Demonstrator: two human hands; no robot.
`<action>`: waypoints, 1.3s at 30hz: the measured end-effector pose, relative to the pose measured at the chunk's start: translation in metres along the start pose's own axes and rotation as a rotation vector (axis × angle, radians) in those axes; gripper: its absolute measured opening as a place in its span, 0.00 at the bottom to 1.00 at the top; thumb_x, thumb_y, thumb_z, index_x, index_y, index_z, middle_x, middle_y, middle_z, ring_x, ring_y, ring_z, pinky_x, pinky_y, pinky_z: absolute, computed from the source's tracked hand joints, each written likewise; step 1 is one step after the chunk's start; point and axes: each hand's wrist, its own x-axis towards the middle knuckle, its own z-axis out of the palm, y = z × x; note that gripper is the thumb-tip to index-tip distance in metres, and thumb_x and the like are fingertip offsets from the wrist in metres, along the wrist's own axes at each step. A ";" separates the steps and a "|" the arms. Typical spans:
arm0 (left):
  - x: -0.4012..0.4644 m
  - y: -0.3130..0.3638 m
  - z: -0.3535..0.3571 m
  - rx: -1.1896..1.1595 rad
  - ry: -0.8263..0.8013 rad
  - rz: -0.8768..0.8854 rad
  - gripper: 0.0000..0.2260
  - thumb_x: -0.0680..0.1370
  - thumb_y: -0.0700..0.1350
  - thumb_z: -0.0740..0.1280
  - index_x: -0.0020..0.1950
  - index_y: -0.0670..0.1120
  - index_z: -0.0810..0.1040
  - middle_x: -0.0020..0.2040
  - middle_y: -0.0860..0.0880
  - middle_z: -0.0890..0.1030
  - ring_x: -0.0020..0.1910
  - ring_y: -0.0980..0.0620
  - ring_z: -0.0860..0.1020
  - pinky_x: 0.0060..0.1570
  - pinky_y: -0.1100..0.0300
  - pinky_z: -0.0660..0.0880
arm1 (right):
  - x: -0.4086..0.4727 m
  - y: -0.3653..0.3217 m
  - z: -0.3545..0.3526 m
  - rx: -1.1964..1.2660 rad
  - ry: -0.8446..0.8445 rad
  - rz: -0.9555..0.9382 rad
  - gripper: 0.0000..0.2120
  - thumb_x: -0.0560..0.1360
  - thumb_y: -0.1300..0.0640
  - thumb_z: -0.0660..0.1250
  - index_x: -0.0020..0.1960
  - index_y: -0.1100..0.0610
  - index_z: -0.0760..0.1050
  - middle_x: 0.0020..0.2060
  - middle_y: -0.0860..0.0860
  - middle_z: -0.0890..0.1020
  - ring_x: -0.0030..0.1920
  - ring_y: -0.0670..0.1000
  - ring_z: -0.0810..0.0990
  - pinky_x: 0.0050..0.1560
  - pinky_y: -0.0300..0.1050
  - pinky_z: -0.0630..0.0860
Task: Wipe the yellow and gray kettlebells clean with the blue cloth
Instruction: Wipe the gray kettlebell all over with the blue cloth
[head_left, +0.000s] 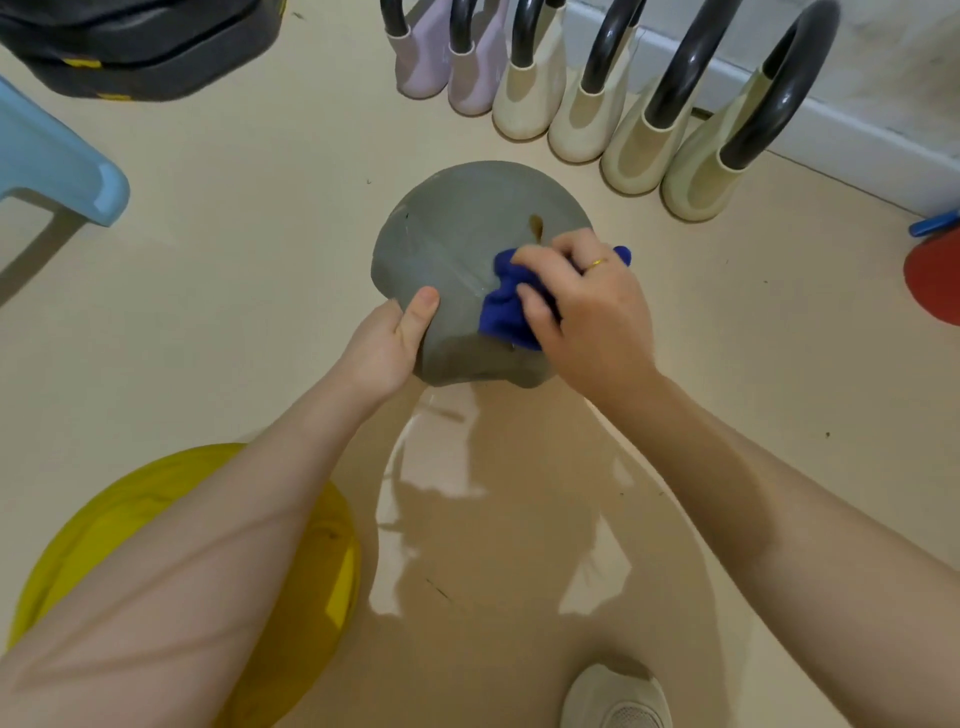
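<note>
Gray kettlebell (467, 249) sits mid-floor, tipped toward the person, with a brown stain (536, 226) on its upper right face just beyond the far edge of the bunched blue cloth (506, 306). Right hand (592, 306) has fingers curled around the cloth, pressing it on the bell's right side, so the stain lies just far of those fingers; left hand (395, 343) grips the bell's near left edge, thumb on top, steadying it. Yellow kettlebell (104, 530) waits near left, under the left forearm, well apart from the cloth.
</note>
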 end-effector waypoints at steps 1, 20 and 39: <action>0.003 0.000 0.001 0.005 0.007 -0.013 0.25 0.80 0.59 0.49 0.55 0.41 0.75 0.50 0.45 0.79 0.50 0.46 0.75 0.50 0.56 0.70 | -0.003 -0.002 0.002 0.020 0.041 0.088 0.11 0.73 0.58 0.61 0.52 0.58 0.78 0.45 0.58 0.78 0.40 0.59 0.76 0.37 0.51 0.74; -0.004 -0.016 -0.015 -0.028 -0.070 0.122 0.34 0.69 0.75 0.43 0.52 0.52 0.74 0.48 0.56 0.78 0.47 0.58 0.75 0.48 0.69 0.68 | -0.001 -0.006 0.008 0.000 -0.037 -0.049 0.11 0.74 0.57 0.60 0.52 0.57 0.78 0.45 0.58 0.77 0.39 0.60 0.75 0.40 0.51 0.74; 0.001 -0.006 -0.005 -0.070 -0.004 0.102 0.25 0.76 0.61 0.46 0.52 0.48 0.76 0.48 0.53 0.80 0.50 0.54 0.77 0.53 0.64 0.71 | 0.011 -0.008 0.007 0.144 0.040 0.161 0.12 0.75 0.56 0.63 0.55 0.55 0.79 0.46 0.55 0.77 0.44 0.53 0.75 0.44 0.40 0.68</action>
